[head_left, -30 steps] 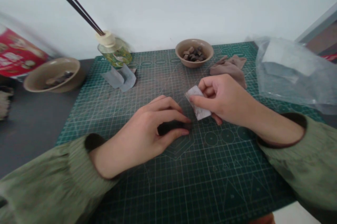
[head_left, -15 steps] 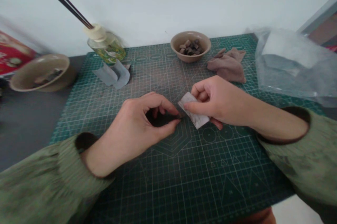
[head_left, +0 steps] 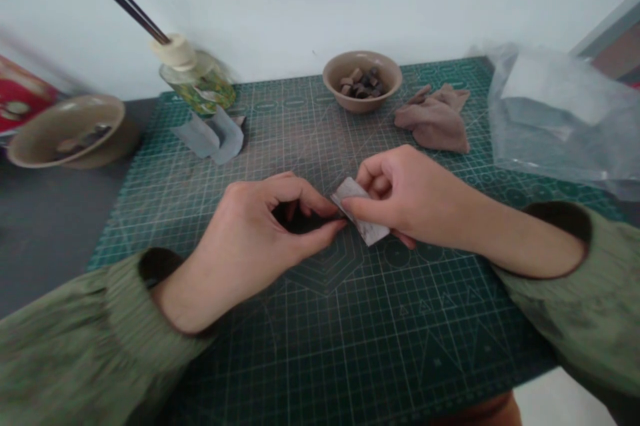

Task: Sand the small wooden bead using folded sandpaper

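My right hand [head_left: 400,189] pinches a folded piece of sandpaper [head_left: 373,231], pale grey and worn, between thumb and fingers. Its lower left edge meets the fingertips of my left hand [head_left: 270,226]. Thumb and forefinger of that hand are closed on a small dark brown piece, almost wholly hidden behind the fingertips and the paper; I cannot make out its exact shape. Both hands are just above the middle of a green cutting mat [head_left: 320,346]. Beyond them, a tan bowl [head_left: 363,105] holds several small brown and dark blocks [head_left: 363,84].
A crumpled brownish cloth [head_left: 440,123] lies right of the bowl, and a clear plastic bag [head_left: 560,146] further right. Bent grey sheets [head_left: 213,136] stand at the left, before a reed diffuser bottle [head_left: 200,83]. Another tan bowl [head_left: 110,146] with small pieces is at far left.
My right hand has shifted slightly left with the sandpaper, which now touches my left fingertips and covers more of the small piece. The view has tilted a little.
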Tool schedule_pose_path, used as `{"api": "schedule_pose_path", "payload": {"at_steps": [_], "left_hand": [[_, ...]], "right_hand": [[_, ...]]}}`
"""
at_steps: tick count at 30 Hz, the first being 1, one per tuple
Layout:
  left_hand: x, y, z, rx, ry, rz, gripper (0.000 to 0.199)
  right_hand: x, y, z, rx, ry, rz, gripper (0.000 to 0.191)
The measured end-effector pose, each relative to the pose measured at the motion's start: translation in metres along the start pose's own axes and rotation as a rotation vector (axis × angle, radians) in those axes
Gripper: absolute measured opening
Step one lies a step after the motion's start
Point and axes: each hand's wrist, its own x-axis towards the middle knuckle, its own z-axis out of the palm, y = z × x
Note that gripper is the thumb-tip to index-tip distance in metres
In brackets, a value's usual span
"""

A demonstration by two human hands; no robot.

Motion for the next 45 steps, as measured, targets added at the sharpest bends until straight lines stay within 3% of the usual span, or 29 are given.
{"api": "schedule_pose_path", "payload": {"at_steps": [17, 23, 38, 42, 45], "left_hand": [[0.000, 0.002, 0.002, 0.020, 0.055, 0.024, 0.007], [0.000, -0.001, 0.003, 0.002, 0.067, 0.043, 0.007], [0.003, -0.001, 0.005, -0.010, 0.060, 0.038, 0.006], [0.002, 0.002, 0.003, -0.013, 0.047, -0.009, 0.006], [0.002, 0.007, 0.002, 0.020, 0.021, -0.103, 0.005]], "right_hand": [[0.001, 0.001, 0.000, -0.060, 0.013, -0.007, 0.035], [0.001, 0.000, 0.000, -0.065, 0.005, 0.003, 0.044], [0.001, -0.001, 0.000, -0.042, -0.049, 0.029, 0.037], [0.001, -0.001, 0.000, -0.058, 0.005, 0.000, 0.039], [0.001, -0.001, 0.001, -0.073, -0.035, 0.008, 0.035]]}}
